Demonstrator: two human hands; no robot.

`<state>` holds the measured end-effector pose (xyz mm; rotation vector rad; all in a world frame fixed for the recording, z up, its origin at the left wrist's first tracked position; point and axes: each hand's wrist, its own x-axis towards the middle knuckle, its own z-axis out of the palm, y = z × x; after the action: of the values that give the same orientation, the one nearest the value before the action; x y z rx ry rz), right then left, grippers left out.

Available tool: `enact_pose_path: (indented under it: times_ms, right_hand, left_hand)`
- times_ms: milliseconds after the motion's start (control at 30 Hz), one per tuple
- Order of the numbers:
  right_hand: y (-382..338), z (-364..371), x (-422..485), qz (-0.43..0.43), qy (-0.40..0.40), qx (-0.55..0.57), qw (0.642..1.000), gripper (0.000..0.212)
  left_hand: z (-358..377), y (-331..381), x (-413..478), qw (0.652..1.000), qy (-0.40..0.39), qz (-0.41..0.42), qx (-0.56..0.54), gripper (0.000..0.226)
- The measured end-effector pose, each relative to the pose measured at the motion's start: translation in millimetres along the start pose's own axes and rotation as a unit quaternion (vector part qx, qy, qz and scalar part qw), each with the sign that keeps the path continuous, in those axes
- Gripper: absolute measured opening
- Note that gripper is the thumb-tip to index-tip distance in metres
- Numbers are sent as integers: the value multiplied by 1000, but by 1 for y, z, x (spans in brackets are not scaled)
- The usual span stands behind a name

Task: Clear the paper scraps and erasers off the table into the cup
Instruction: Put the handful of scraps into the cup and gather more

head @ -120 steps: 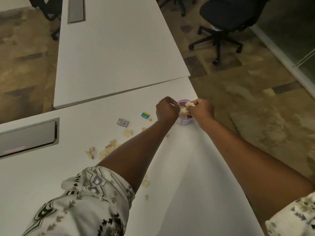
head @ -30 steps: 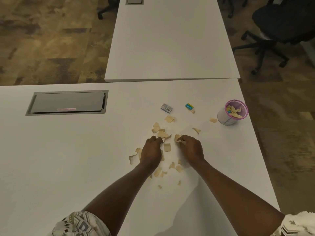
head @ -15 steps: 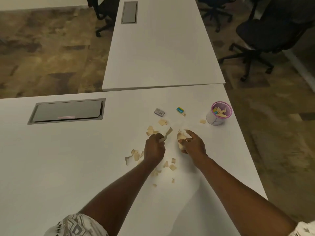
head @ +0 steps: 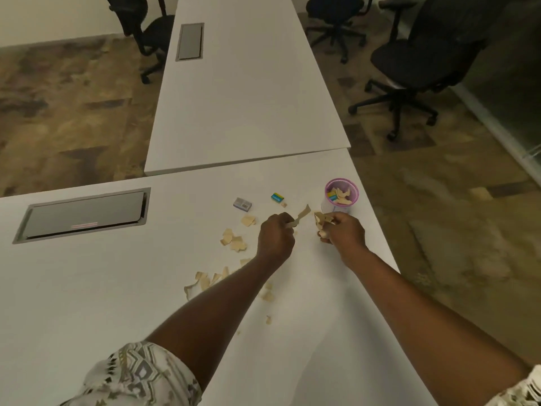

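Pinching long scrap [head: 301, 216] — tip toward cup [head: 341, 194]

The tabletop [head: 87, 288] was white. The scraps [head: 234, 241] were tan, the cup [head: 341, 194] pink-rimmed. One eraser [head: 242, 204] was grey, another [head: 277, 197] blue and yellow. The sleeve [head: 137, 376] was patterned white and grey.
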<state>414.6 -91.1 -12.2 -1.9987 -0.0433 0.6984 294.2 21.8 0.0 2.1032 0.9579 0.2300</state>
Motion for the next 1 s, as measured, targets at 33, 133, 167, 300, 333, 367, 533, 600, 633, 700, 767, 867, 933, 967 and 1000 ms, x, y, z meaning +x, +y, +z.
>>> enact_pose_path:
  times_ms: [33,133,167,300,333,367,533,600,633,700,767,867,933,967,1000]
  right_hand:
    - [-3,-8,6,-13,10,-16,1000,12]
    - [-15,-32,26,-34,40,-61,997,16]
    - [-20,-39,35,-36,44,-85,995,16]
    - [-39,-57,65,-38,37,-195,979,17]
    - [-43,-59,71,-43,34,-220,974,18]
    - [-47,-61,76,-47,28,-245,968,18]
    - [-65,-61,93,-47,-9,-346,937,21]
    - [-70,-60,100,-35,-27,-366,929,22]
    - [-73,-60,102,-27,-36,-375,926,23]
    - [-77,-61,110,-11,-73,-386,919,22]
    - [-81,-62,114,3,-103,-369,924,15]
    - [-83,-62,115,18,-81,-361,929,11]
    - [-84,-62,122,32,-103,-341,934,7]
    - [-83,-62,126,49,-117,-305,944,7]
    - [-82,-64,127,63,-118,-263,955,10]
  left_hand:
    - [3,9,5,1000,-3,10,4,24]
    - [13,36,22,999,-26,35,13,25]
    - [17,45,29,998,-33,42,19,25]
    - [32,75,55,997,-50,46,27,24]
    - [35,82,62,997,-53,46,33,24]
    - [38,88,68,996,-58,47,42,23]
    - [50,105,102,989,-103,38,95,25]
    - [52,109,112,984,-125,35,122,25]
    - [53,112,117,981,-138,33,133,25]
    - [53,117,124,974,-168,25,149,25]
    - [54,120,130,968,-197,12,155,23]
    - [58,122,136,964,-219,-17,152,20]
    - [61,122,138,965,-219,-39,138,14]
    - [62,122,138,967,-215,-46,132,12]
    - [63,123,139,968,-209,-49,128,9]
